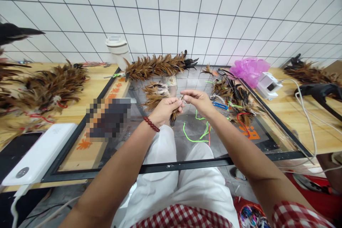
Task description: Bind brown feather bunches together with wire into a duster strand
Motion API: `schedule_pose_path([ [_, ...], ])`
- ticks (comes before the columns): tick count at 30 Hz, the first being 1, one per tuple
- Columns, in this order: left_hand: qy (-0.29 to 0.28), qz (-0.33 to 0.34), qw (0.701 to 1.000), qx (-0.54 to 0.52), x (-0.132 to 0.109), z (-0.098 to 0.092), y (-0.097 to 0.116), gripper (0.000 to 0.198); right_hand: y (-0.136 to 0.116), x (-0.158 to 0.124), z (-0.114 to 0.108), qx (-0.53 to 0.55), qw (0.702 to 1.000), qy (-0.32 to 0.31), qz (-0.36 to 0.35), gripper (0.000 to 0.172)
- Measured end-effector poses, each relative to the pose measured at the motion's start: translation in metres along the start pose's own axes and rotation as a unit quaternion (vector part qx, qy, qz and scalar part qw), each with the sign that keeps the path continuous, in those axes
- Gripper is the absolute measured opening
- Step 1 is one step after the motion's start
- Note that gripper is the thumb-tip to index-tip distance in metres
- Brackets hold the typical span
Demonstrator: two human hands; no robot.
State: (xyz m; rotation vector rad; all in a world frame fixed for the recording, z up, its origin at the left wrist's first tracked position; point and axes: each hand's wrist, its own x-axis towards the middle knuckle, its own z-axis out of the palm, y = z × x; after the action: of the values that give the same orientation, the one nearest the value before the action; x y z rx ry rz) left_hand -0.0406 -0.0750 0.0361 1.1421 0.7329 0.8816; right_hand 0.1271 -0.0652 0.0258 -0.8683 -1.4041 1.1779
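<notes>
Over the middle of the glass panel, my left hand (168, 107) is closed on a small bunch of brown and black feathers (174, 114), whose dark tips hang below the fingers. My right hand (196, 100) meets it from the right, thumb and forefinger pinched at the bunch's upper end; what lies between those fingertips is too small to make out. Just left of the hands rests a pile of loose brown feathers (156, 94) with pale quill ends. Blue-handled snips (220, 105) lie near my right wrist, and green cord pieces (191, 137) are scattered below it.
A feather garland (157, 67) runs along the back beside a white lidded cup (117, 50). More feather bunches (235, 94), a pink plastic bag (251, 69) and a white socket block (268, 85) with a cable are right. A white power bank (40, 153) lies left, near another feather garland (58, 85).
</notes>
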Motion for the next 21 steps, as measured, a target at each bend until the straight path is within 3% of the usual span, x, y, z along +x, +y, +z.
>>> schedule_pose_path([
  [4, -0.039, -0.025, 0.998, -0.033, -0.002, -0.001, 0.000, 0.031, -0.001, -0.002, 0.000, 0.035, 0.997, -0.066, 0.020, 0.030],
  [8, -0.036, -0.045, 0.997, -0.059, -0.003, 0.004, -0.002, 0.034, -0.006, -0.004, 0.003, 0.001, 0.999, -0.024, -0.033, 0.024],
  [11, 0.014, -0.008, 0.999, -0.043, -0.001, 0.009, -0.006, 0.031, -0.008, -0.003, 0.005, -0.049, 0.997, 0.012, -0.055, 0.026],
  [17, 0.098, 0.036, 0.993, -0.049, 0.004, 0.008, -0.009, 0.021, 0.000, 0.000, 0.006, -0.021, 0.995, 0.094, -0.006, 0.031],
  [21, 0.135, 0.052, 0.989, -0.039, 0.005, 0.006, -0.008, 0.022, -0.001, -0.003, 0.008, -0.075, 0.990, 0.093, -0.071, 0.027],
])
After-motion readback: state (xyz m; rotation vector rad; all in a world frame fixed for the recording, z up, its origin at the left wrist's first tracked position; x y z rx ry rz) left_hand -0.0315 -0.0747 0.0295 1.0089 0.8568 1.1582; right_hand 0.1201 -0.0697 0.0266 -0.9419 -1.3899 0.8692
